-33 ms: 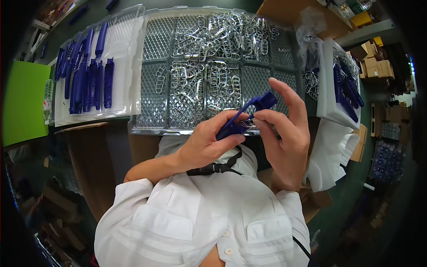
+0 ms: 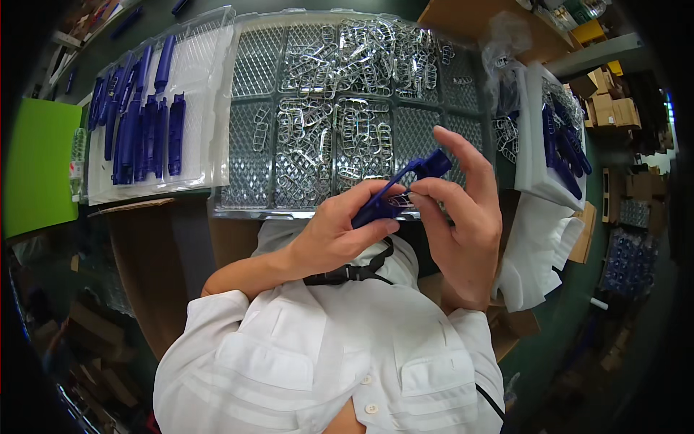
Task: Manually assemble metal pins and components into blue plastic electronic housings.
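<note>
My left hand (image 2: 336, 230) is closed around a dark blue plastic part (image 2: 432, 166), which slants up to the right between my hands. A small shiny metal wire clip (image 2: 402, 202) sits against the part's open side. Thumb and forefinger of my right hand (image 2: 468, 223) pinch this clip at its right end, while another finger stretches upward. Just beyond both hands lies a clear plastic compartment tray (image 2: 254, 66). Loose metal clips (image 2: 307, 137) fill several of its compartments. The clip's inner end is partly hidden by the left fingers.
Long blue plastic parts (image 2: 176, 137) lie in a whitish tray (image 2: 204, 148) at left, near a green sheet (image 2: 40, 166). At right, a white foam box (image 2: 533, 137) holds more blue parts and clips. White foam sheets (image 2: 531, 253) hang below it. A cardboard box (image 2: 148, 267) stands beneath the table edge.
My right hand has shifted very slightly to the left, and the clip in its fingers has tilted a little. The left hand stays in place.
</note>
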Motion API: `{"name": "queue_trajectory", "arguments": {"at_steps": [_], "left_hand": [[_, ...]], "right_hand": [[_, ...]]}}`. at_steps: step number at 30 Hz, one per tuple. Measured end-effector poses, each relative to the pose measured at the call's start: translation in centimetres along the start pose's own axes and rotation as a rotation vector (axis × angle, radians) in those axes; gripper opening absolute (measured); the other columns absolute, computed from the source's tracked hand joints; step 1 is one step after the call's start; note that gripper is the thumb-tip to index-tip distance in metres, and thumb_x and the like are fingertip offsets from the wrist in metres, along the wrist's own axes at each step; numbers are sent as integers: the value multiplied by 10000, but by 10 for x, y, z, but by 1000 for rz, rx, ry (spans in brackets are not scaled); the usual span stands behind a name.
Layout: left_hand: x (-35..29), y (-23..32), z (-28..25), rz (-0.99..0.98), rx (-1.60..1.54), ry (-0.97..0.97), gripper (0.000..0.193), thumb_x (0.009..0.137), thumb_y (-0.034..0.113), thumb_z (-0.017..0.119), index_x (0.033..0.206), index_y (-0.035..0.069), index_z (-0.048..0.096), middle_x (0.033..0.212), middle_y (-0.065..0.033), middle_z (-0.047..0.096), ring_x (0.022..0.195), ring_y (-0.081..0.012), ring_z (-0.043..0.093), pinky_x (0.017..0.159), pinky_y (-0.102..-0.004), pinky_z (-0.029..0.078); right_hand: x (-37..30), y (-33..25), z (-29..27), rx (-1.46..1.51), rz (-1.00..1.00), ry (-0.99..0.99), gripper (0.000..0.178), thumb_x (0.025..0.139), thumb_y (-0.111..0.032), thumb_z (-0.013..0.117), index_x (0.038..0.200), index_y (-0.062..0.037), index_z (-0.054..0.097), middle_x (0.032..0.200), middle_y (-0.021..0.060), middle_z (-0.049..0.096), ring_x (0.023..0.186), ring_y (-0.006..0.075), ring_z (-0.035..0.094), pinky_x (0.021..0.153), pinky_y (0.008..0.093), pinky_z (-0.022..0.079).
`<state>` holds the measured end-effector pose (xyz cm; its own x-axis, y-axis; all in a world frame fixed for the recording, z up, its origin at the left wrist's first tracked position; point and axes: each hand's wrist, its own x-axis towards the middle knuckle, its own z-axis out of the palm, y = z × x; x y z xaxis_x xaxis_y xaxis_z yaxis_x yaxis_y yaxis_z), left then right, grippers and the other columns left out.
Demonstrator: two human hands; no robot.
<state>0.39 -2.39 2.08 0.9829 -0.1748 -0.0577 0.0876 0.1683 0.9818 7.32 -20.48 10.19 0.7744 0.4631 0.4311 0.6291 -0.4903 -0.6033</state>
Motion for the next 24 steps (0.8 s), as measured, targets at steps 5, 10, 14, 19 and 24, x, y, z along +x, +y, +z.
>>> {"name": "queue_trajectory", "arguments": {"at_steps": [5,10,14,19,24], "left_hand": [[-2,2,-7,-112,-50,-48,415,986,125,756,1362,39,602,930,4,655,773,-48,583,647,-249,474],[-5,-3,-10,-134,-109,-83,401,998,150,744,1351,29,598,850,23,627,716,-46,563,605,-246,450],[-5,-4,-12,-124,-133,-95,402,1009,144,715,1370,21,589,857,23,625,715,-38,556,606,-239,447],[-5,-9,-15,-140,-188,-92,416,1024,149,680,1401,7,574,912,2,651,722,-46,578,609,-237,469],[-2,-13,-16,-94,-247,-64,309,1056,172,626,1321,13,627,887,1,687,698,-48,594,610,-232,496]], "right_hand": [[5,5,10,-23,-65,-34,178,790,51,795,943,-11,727,1335,222,657,1205,412,650,907,442,574],[8,10,12,-30,-54,-106,178,791,69,792,938,-7,726,1344,222,654,1210,393,662,921,421,573],[1,15,22,21,-1,-77,188,785,88,798,923,0,706,1380,229,640,1229,388,664,967,409,560],[-1,16,31,-5,-49,-20,205,769,66,819,888,-9,669,1356,229,648,1192,402,671,925,429,580],[-5,16,38,17,-111,-7,202,772,34,827,873,-20,660,1361,230,639,1154,413,676,879,441,599]]}}
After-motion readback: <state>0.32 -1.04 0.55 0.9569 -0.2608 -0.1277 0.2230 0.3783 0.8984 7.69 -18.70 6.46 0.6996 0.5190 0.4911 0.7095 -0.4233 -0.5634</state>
